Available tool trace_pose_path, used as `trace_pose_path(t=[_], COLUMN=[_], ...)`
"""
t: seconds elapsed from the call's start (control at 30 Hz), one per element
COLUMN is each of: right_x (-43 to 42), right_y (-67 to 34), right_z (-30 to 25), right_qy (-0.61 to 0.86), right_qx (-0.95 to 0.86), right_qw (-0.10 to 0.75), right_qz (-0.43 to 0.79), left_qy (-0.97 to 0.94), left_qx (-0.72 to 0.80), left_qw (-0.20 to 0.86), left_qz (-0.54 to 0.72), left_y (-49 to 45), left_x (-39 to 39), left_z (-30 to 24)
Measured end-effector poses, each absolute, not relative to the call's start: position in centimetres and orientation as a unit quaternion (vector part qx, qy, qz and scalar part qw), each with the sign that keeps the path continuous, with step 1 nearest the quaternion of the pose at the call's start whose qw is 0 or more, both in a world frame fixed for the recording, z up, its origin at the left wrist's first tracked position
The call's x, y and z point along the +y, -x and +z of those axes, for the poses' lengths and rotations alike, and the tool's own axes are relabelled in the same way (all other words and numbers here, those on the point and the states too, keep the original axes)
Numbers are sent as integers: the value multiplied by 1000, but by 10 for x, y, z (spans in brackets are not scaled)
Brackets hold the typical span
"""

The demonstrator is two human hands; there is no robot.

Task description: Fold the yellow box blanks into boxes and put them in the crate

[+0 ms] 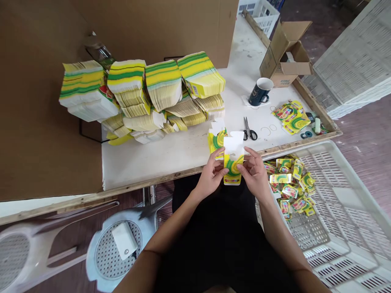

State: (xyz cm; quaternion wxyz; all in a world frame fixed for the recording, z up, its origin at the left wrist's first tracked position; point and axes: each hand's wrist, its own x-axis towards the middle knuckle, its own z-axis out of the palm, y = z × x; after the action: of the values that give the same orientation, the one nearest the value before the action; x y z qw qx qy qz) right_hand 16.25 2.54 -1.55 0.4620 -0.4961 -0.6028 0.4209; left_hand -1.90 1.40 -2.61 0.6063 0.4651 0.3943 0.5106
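Note:
Between my two hands is a flat yellow and green printed carton (233, 167) with a white flap at its top. My left hand (211, 173) pinches its left edge, thumb on the printed face. On the opposite edge, my right hand (255, 173) grips it the same way, fingers partly behind it. Just behind lies another printed carton piece (214, 139) on the table near its front edge. Bundled stacks of the same flat cartons (163, 83) stand in rows further back to the left.
Black scissors (249, 130) lie right of the cartons. Beyond them are a dark mug (260, 91), an open cardboard box (285, 61) and a pile of printed packs (292, 116). A white crate (345, 191) at lower right holds folded cartons (293, 187). A stool (104, 260) stands lower left.

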Motion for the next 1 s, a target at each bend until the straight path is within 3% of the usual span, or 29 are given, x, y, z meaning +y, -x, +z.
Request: trace_pose_path(t=[0.2, 0.6, 0.8, 1.0], right_x=[29, 28, 33, 33], right_y=[-175, -178, -188, -189], right_z=[-10, -8, -6, 8], right_qy=[462, 488, 502, 495], right_qx=[-624, -644, -580, -656], right_qw=[423, 431, 485, 306], right_qz=[467, 402, 420, 481], left_qy=[-478, -425, -475, -523], left_qx=[361, 338, 371, 397], left_qw=[655, 720, 645, 604], left_qz=[460, 433, 470, 452], left_y=[26, 20, 20, 16], left_x=[13, 7, 12, 11], left_z=[-21, -24, -28, -27])
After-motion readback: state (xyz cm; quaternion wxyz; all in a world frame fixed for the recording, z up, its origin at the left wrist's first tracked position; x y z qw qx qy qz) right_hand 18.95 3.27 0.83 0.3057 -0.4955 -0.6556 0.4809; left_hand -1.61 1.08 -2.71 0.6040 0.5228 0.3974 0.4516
